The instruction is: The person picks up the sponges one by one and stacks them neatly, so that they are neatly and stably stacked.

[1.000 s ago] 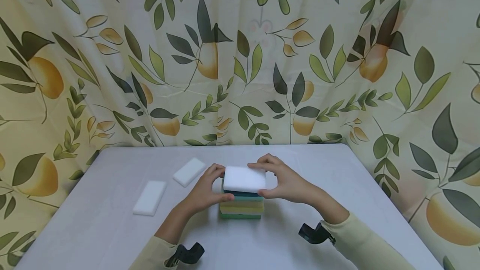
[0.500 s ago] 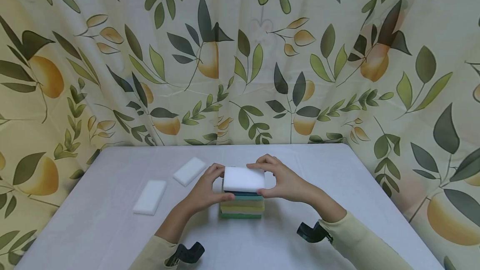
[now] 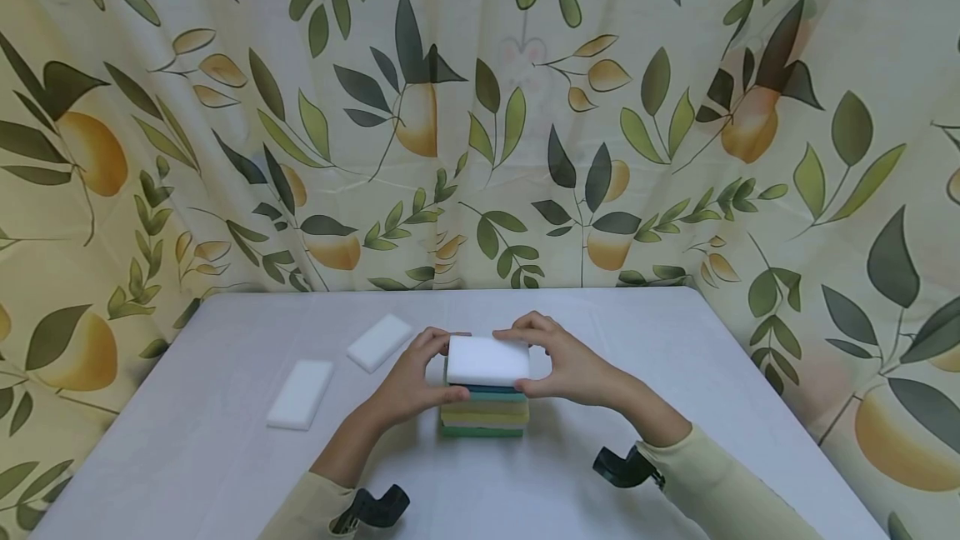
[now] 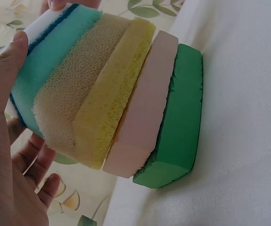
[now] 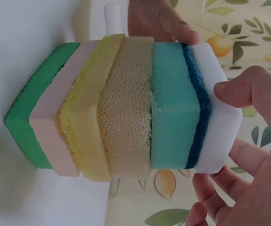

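A stack of sponges stands on the table, topped by a white sponge (image 3: 489,360). Under it lies a teal sponge (image 5: 173,113) with a dark blue scouring layer (image 5: 200,117) facing up. Below come a beige porous sponge (image 5: 126,108), a yellow sponge (image 4: 119,99), a pink block (image 4: 142,106) and, lowest, a green block (image 4: 175,122). My left hand (image 3: 405,377) pinches the white sponge's left end, thumb in front and fingers behind. At the right end, my right hand (image 3: 573,362) holds the same sponge between thumb and fingers.
Two more white sponges, a nearer one (image 3: 300,395) and a farther one (image 3: 378,343), lie flat left of the stack. The white-covered table (image 3: 225,473) ends at a patterned curtain (image 3: 480,190). Each wrist carries a black camera mount (image 3: 626,467).
A left finger now extends along the back edge of the white sponge, whose top has dipped very slightly. Otherwise both hands stay in place and the stack stands as before.
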{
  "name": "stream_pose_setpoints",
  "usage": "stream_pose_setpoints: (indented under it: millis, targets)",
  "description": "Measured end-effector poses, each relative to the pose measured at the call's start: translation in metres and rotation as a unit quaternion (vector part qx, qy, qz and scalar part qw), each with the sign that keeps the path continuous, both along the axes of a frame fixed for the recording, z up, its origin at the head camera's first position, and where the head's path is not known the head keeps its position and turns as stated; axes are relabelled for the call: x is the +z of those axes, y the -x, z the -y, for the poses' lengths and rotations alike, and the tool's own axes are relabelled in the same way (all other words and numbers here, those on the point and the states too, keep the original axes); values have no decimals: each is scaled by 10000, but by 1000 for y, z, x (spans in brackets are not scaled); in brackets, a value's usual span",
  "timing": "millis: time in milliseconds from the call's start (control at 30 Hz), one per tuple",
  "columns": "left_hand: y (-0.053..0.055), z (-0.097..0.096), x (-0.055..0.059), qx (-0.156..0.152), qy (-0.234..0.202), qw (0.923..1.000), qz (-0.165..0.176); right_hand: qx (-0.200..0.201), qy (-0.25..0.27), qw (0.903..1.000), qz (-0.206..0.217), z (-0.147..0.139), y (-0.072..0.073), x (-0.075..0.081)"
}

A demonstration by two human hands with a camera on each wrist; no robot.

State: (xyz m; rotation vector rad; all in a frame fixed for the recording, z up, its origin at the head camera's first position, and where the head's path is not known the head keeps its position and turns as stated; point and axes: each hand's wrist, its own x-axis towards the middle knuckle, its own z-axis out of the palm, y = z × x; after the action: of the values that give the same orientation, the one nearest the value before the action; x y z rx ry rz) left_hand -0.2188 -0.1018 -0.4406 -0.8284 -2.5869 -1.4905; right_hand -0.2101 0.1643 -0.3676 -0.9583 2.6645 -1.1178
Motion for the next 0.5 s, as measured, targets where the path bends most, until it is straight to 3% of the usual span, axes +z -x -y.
stream_pose_setpoints:
  millis: [267, 500]
  targets:
    - [0, 2, 2, 59, 93, 9998, -180, 9, 10, 10000, 0, -1, 1, -2]
    - [0, 5, 10, 17, -38, 9988, -488, -4, 48, 10000, 37, -1, 1, -3]
